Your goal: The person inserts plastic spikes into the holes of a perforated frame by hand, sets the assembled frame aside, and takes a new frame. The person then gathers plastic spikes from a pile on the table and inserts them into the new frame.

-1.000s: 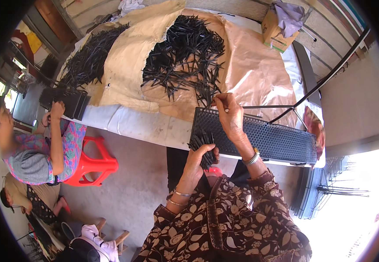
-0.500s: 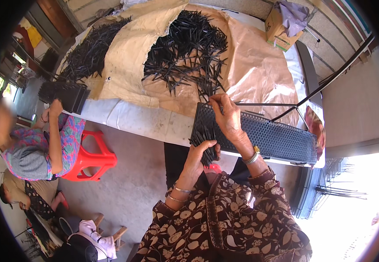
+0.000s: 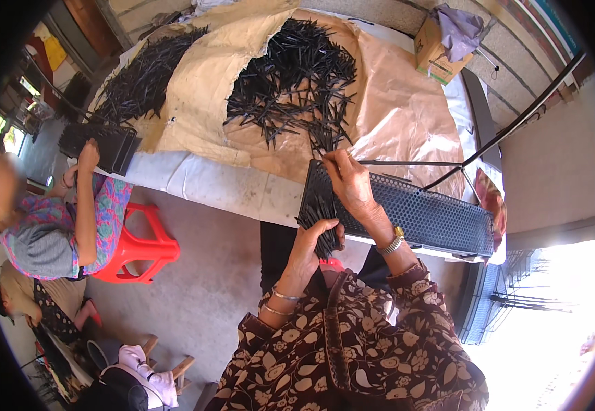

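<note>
Sticks (image 3: 321,211) jut from the left hand (image 3: 306,244) clamped round them, right hand (image 3: 354,189) nearby, its grip unclear.

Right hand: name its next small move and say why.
The right hand should probably pinch from the near end of the stick pile: its fingers are right beside it, while the left hand grips a bunch. Whether it holds one is unclear.

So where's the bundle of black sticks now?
In the head view, just below centre: the bundle is in the left hand, by the left end of the perforated panel.
</note>
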### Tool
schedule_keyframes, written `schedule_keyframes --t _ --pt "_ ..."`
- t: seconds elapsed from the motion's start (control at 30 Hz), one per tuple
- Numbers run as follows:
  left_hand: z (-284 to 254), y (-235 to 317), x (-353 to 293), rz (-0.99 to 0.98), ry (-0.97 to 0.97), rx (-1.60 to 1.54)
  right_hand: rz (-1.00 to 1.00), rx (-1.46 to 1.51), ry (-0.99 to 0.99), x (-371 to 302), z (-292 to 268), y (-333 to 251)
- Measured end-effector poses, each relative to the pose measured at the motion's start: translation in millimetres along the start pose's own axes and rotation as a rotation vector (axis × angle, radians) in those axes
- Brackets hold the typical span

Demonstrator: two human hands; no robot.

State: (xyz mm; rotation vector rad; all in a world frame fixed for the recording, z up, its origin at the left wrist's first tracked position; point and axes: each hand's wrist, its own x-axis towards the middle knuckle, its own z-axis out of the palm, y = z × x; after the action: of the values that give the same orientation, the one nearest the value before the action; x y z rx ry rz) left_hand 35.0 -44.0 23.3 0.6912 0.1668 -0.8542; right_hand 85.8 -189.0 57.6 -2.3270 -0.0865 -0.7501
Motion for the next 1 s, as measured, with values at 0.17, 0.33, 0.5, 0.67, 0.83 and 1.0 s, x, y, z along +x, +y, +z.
schedule_keyframes --t 0.17,0.33,0.5,0.67,0.83,1.0 --pt "2.0 2.6 -1.6 -0.002 -0.017 -0.011 0.008 0.012 0.011 0.9 2.6 0.8" --pt "1.9 1.3 0.3 0.026 -0.034 -0.021 0.049 -0.02 0.008 2.0 2.4 0.1" --pt "2.7 1.1 0.6 0.004 -0.02 -0.058 0.024 -0.026 0.018 -1.2 6.2 5.2" --pt "4.7 2.5 -0.5 0.002 -0.008 -0.104 0.032 -0.021 0.005 1.3 7.5 4.7" --pt "5.6 3.4 -0.9 0.006 -0.004 -0.085 -0.016 -0.051 0.005 2.6 5.2 -1.1" --pt "6.2 3.1 -0.5 0.008 -0.008 -0.069 0.104 -0.001 -0.021 4.4 2.9 4.1"
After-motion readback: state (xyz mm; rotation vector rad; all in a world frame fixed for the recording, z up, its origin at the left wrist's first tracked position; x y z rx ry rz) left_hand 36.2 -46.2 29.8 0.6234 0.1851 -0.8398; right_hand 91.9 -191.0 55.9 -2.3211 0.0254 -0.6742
